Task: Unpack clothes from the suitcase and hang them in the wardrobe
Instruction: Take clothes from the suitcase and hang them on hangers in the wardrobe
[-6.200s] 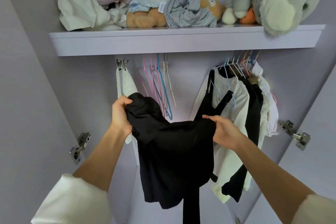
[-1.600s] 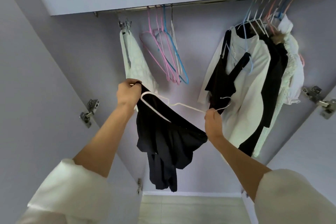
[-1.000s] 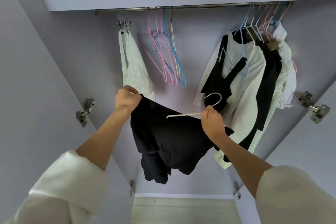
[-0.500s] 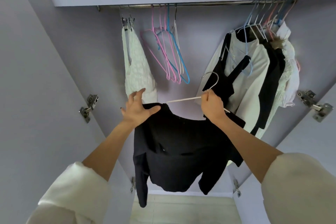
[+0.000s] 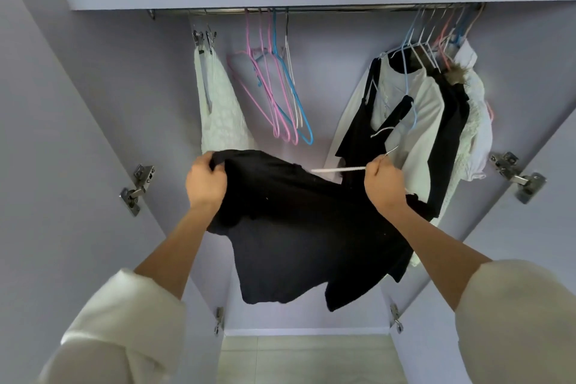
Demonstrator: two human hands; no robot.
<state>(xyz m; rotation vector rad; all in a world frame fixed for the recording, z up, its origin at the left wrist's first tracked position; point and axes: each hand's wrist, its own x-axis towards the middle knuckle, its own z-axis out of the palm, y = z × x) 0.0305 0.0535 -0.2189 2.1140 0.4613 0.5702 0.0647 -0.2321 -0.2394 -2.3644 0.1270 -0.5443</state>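
A black top (image 5: 299,227) is held up on a white hanger (image 5: 339,169) in front of the open wardrobe (image 5: 93,103).

The top's left shoulder is gripped in the curled fingers of the left hand (image 5: 205,182), while the hanger is clasped at its neck by the right hand (image 5: 384,184), its hook raised toward the hung clothes (image 5: 414,121). The top is draped between both hands, below the rail (image 5: 327,9) and not yet hung on it. Empty pink and blue hangers (image 5: 277,97) are seen mid-rail, beside a white garment (image 5: 218,109) clipped at the left.
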